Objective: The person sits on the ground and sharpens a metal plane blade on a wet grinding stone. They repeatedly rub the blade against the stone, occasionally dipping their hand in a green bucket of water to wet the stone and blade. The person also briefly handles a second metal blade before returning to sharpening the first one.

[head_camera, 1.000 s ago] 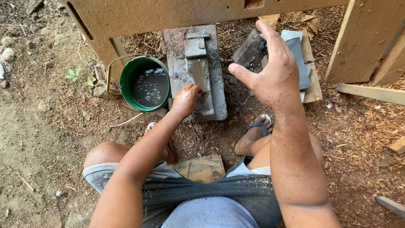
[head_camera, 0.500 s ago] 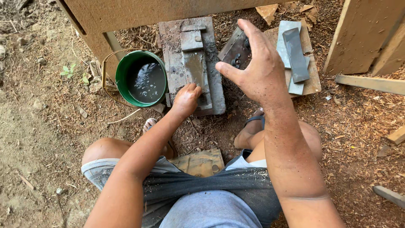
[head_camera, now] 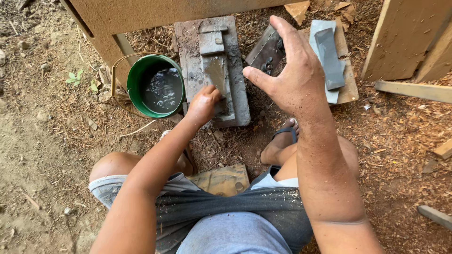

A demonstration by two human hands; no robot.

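No packages, labels, signs or screens show anywhere in this view.

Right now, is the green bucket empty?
No, the green bucket holds dark water with bubbles on top, beside the left hand.

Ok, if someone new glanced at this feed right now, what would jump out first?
The right hand looms largest, raised with fingers spread in front of a dark metal piece. Left of it, the left hand rests on the grey sharpening stone lying on the ground. A green bucket of dark water stands beside the stone's left edge.
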